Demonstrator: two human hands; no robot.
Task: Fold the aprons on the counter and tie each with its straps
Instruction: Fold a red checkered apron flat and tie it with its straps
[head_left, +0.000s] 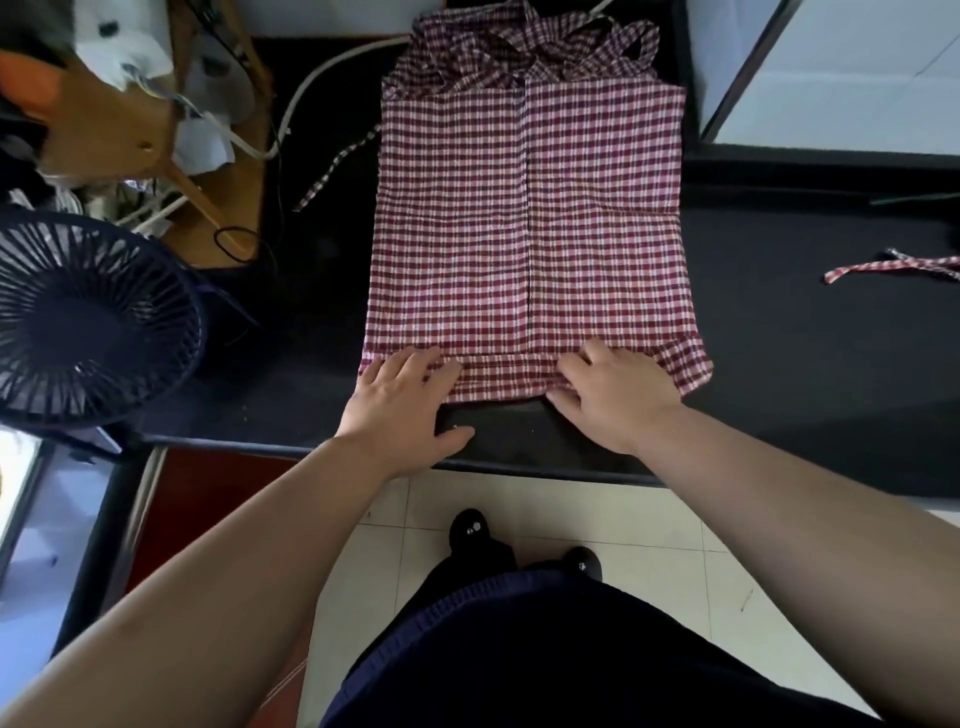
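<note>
Fingers (415, 364) of our left hand (400, 405) press flat and slightly apart on the near hem of the red-checked apron (530, 218) lying on the black counter (805, 338), while our right hand (613, 395) curls to pinch that hem, likely to fold it toward the straps (524, 52).

Red-checked apron (530, 223) flat on black counter (810, 332)

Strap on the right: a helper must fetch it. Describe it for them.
Find the black counter and the checked apron spread on it. Right of the apron, apart from it, lies the strap: a narrow checked band cut off by the picture's right edge.
</note>
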